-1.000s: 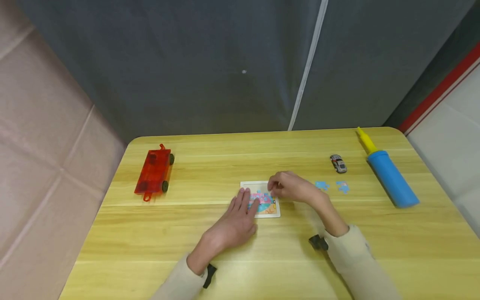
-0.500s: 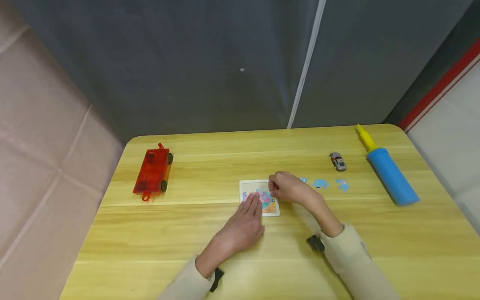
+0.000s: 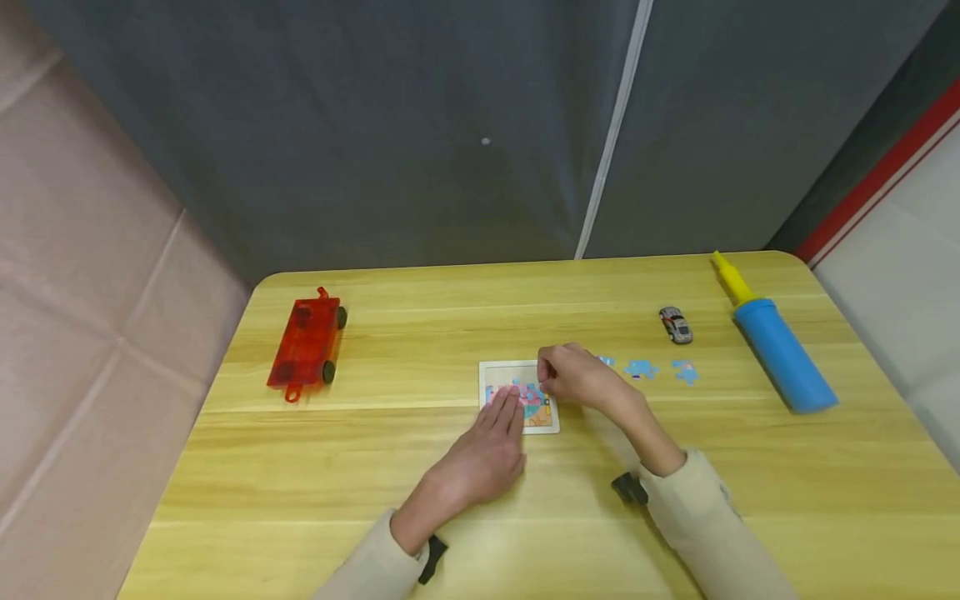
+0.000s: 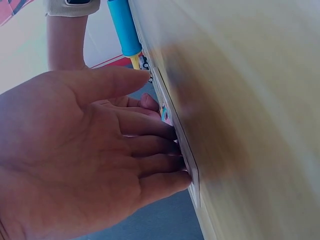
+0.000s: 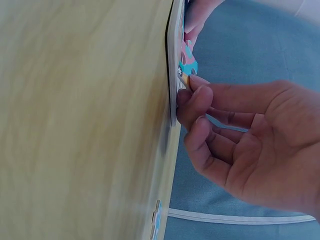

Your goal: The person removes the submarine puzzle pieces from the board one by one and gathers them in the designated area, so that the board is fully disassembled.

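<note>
A small square jigsaw puzzle (image 3: 542, 417) lies in a pale frame (image 3: 557, 423) on the table. Its lower part shows a pink, teal and orange picture; bare backing shows along the top. My left hand (image 3: 483, 454) rests straight fingertips on the picture, and in the left wrist view its fingers (image 4: 162, 162) reach the frame's edge. At the frame's right side my right hand (image 3: 573, 375) bends its fingers over the puzzle. The right wrist view shows its thumb and forefinger pinching the edge of a teal and yellow jigsaw piece (image 5: 185, 79), tilted up from the board.
Loose blue jigsaw pieces lie right of the frame: one (image 3: 642, 368) in the middle, another (image 3: 686, 372) farther right. Behind them sits a silver toy car (image 3: 677, 326), beside a blue and yellow hand pump (image 3: 783, 354). A red toy wagon (image 3: 306, 343) stands at the left.
My left hand has slid right across the puzzle, its fingers now closer together. My right hand has stayed at the frame's right side, and another loose piece shows behind its wrist.
</note>
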`<state>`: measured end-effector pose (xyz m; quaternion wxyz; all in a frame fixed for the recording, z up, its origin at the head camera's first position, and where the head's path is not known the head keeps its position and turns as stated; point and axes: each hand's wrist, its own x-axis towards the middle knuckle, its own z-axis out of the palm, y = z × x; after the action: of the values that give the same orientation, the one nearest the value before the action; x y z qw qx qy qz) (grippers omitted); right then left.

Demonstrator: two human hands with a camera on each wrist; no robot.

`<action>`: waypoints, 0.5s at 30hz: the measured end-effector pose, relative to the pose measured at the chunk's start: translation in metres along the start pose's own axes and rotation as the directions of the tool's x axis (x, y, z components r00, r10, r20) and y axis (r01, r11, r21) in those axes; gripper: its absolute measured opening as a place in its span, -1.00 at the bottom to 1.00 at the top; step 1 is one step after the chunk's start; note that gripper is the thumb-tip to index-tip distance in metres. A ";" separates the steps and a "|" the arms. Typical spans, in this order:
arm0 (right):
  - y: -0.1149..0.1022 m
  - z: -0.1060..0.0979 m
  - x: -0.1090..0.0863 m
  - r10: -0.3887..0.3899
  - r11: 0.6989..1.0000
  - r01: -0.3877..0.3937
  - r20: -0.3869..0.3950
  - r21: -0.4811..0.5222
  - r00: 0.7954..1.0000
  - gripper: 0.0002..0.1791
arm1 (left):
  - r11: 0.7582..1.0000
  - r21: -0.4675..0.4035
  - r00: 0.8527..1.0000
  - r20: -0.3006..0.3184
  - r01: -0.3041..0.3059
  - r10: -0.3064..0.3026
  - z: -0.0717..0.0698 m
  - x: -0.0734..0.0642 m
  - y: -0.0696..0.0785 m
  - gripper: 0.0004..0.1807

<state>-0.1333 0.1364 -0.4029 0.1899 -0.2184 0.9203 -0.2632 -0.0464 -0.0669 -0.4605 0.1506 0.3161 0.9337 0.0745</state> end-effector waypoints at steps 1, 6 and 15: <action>0.000 0.000 0.000 0.007 1.000 -0.007 0.001 0.006 1.000 -0.84 | 1.000 0.000 1.000 -0.008 -0.003 0.003 0.001 0.000 0.000 -0.21; 0.000 -0.001 0.001 0.016 0.999 -0.016 0.004 0.031 1.000 -0.82 | 0.997 -0.075 1.000 -0.005 -0.007 0.007 -0.011 -0.004 0.004 -0.26; 0.001 -0.001 0.000 0.014 0.998 -0.014 -0.008 0.057 1.000 -0.81 | 0.999 -0.034 0.998 0.061 0.026 -0.024 -0.048 -0.019 0.022 -0.27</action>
<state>-0.1342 0.1370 -0.4026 0.1941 -0.2052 0.9148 -0.2888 -0.0352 -0.0630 -0.4059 0.1852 0.3037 0.9312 0.0795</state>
